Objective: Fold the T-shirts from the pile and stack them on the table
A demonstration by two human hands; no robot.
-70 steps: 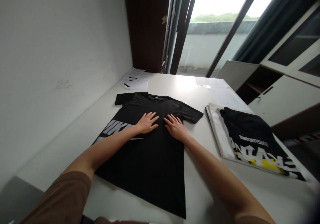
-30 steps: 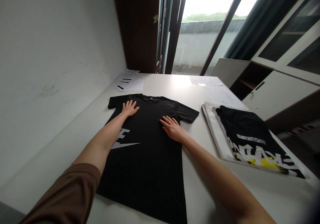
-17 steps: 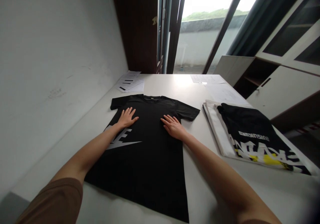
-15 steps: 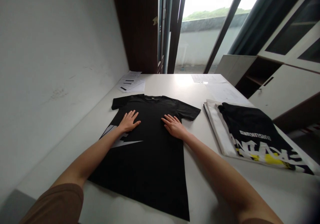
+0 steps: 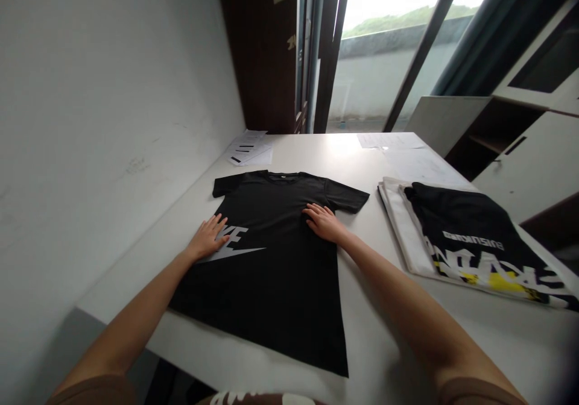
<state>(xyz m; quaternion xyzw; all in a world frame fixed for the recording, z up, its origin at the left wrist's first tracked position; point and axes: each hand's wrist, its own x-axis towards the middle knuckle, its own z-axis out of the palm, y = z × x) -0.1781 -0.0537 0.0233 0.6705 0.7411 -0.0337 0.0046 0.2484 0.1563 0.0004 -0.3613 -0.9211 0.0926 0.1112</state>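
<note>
A black T-shirt [image 5: 275, 290] lies spread on the white table, its collar pointing away from me and its sleeves out to the sides. Grey lettering and a pointed stripe cross its left half. My left hand [image 5: 208, 237] rests flat on the shirt's left side, over part of the print, with fingers apart. On the upper right of the chest, below the sleeve, lies my right hand [image 5: 323, 221], palm down and fingers stretched out. Neither hand grips the cloth.
Folded garments [image 5: 470, 236] are stacked on the right of the white table [image 5: 312, 152], a black printed one on top. Papers [image 5: 250, 149] lie at the far left, and more sheets [image 5: 391, 141] at the far right. A wall [image 5: 113, 122] runs along the left.
My left hand has slid left and toward me across the shirt, uncovering part of the lettering. The right hand stays on the upper right chest. The camera view has shifted slightly.
</note>
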